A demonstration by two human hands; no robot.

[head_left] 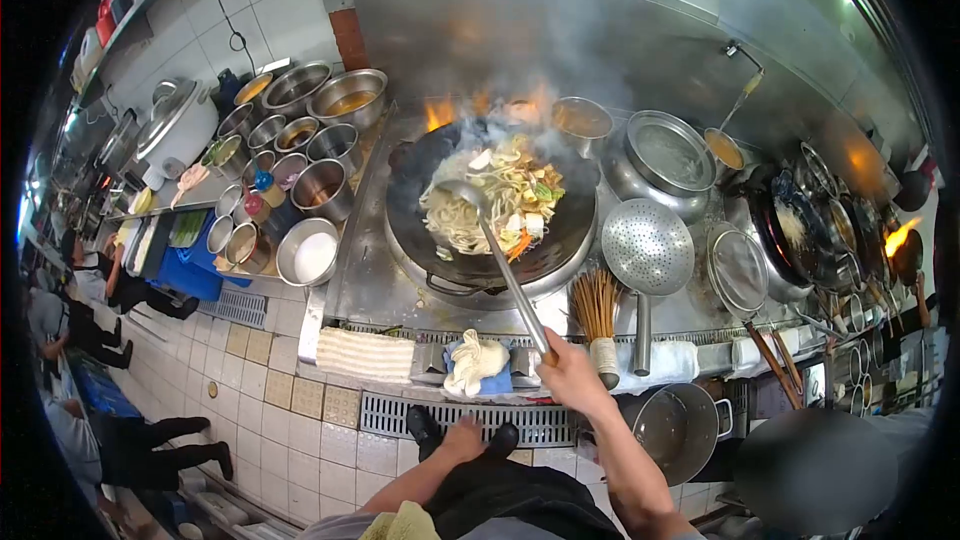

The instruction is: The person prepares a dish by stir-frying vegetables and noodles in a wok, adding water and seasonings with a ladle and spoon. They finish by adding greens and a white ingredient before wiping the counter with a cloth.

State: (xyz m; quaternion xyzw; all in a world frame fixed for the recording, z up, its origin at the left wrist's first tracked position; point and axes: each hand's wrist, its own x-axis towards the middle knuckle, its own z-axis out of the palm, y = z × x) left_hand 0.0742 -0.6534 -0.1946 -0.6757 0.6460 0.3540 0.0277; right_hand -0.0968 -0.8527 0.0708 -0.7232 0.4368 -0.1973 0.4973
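Note:
My right hand is closed round the wooden end of a long metal ladle. The ladle slants up over the near rim of a large dark wok, its bowl resting among the food. Thick pale noodles lie on the wok's left side, with mixed vegetables and white pieces heaped to the right. Smoke rises from the food, and flames show behind the wok. My left hand hangs low in front of me, away from the stove, its fingers loosely apart with nothing visible in them.
Metal pots and bowls of seasonings crowd the left counter. A perforated strainer, a bamboo brush and a water pot stand to the right. Folded cloths line the front edge. People stand at far left; another is close at lower right.

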